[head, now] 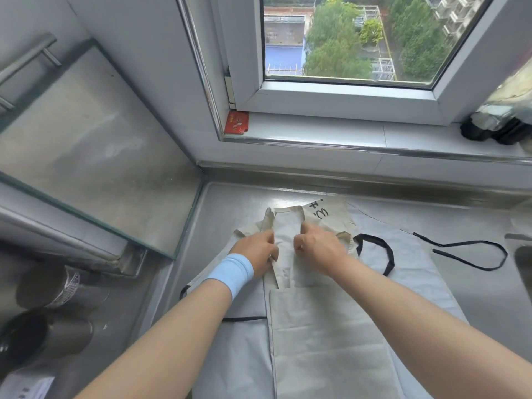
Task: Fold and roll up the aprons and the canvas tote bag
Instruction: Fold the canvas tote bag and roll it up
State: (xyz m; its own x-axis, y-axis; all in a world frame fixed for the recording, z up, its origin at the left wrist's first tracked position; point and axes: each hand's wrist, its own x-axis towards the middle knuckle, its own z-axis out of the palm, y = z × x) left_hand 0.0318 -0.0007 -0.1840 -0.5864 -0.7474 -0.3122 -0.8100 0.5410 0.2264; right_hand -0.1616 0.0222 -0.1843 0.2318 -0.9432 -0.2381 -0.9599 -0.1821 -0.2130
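A cream canvas tote bag (pixel 319 335) lies flat on the steel counter, its far end with black lettering folded over near the window. It rests on a pale grey apron (pixel 414 272) with black straps (pixel 472 254). My left hand (pixel 257 253), with a light blue wristband, pinches the left handle strap of the tote bag. My right hand (pixel 318 247) grips the right handle strap beside it. Both hands sit at the bag's far end, a narrow strip of cloth between them.
A glass panel (pixel 86 156) stands to the left of the steel counter (pixel 230 203). Metal cylinders (pixel 54 321) lie at the lower left. The window sill (pixel 345 133) holds a red box (pixel 236 122) and dark jars (pixel 495 128). A sink edge (pixel 521 254) shows at the right.
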